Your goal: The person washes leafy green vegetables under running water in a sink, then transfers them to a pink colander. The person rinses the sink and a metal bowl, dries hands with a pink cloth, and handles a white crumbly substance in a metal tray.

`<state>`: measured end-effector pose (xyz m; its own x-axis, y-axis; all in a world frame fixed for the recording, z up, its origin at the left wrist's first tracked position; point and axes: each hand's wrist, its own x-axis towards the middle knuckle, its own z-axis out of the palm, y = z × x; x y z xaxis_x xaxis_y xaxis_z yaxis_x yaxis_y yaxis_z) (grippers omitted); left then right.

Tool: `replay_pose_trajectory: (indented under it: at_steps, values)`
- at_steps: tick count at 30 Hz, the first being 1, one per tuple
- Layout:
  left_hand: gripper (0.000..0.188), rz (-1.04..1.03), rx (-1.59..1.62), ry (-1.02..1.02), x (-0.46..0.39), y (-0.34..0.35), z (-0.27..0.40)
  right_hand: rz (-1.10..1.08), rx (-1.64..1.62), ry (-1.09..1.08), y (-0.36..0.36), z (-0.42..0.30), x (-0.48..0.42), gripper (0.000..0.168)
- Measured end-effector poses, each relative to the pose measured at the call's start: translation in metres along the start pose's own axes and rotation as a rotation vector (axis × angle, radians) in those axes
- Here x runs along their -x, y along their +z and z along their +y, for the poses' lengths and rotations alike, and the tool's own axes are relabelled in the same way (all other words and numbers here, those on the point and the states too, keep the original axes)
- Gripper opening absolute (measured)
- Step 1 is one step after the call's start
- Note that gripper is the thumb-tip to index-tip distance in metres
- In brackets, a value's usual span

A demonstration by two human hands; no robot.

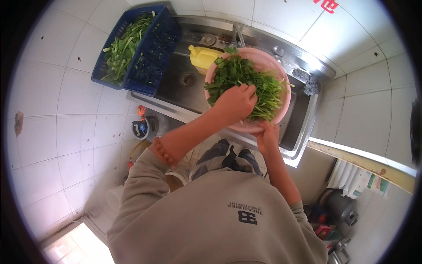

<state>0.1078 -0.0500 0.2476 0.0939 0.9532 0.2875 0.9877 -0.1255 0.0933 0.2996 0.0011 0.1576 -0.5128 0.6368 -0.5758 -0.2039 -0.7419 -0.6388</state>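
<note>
A pink plastic colander (285, 109) heaped with fresh cilantro (232, 72) is above the steel sink. Its leaves lie to the left and its pale stems to the right. My left hand (238, 100) reaches over the heap, its fingers curled into the cilantro around the middle; the fingertips are partly hidden among the greens. At the near side of the colander, my right hand (267, 133) grips the rim from below. The palm side of that hand is partly hidden under the colander.
A blue plastic crate (151, 56) of cut greens (123, 49) stands at the sink's left end. Beside the colander is a yellow jug (204, 57). The faucet (238, 34) rises behind; scouring pads (311, 85) sit right. A gas cylinder (141, 128) stands below left.
</note>
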Motion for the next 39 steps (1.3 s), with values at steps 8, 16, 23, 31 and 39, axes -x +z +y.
replay_pose_trajectory:
  at_steps: [8,16,23,31,39]
  values:
    - [0.015,0.427,0.673,-0.273,0.034,-0.059,-0.050,-0.112,-0.017,0.083,0.072,-0.013,0.000,0.041]
    - [0.017,0.450,0.292,-0.346,0.053,-0.091,-0.108,-0.394,0.171,0.092,0.194,-0.023,-0.047,0.035]
    - [0.009,0.950,0.700,-0.799,0.087,-0.148,-0.179,-0.550,0.245,0.112,0.373,-0.039,-0.177,0.037]
    - [0.009,1.055,0.878,-1.064,0.149,-0.104,-0.237,-0.339,0.339,0.053,0.519,-0.040,-0.262,0.044]
    - [0.030,1.006,1.127,-1.192,0.153,-0.091,-0.271,-0.398,0.365,0.041,0.535,-0.027,-0.269,0.055]
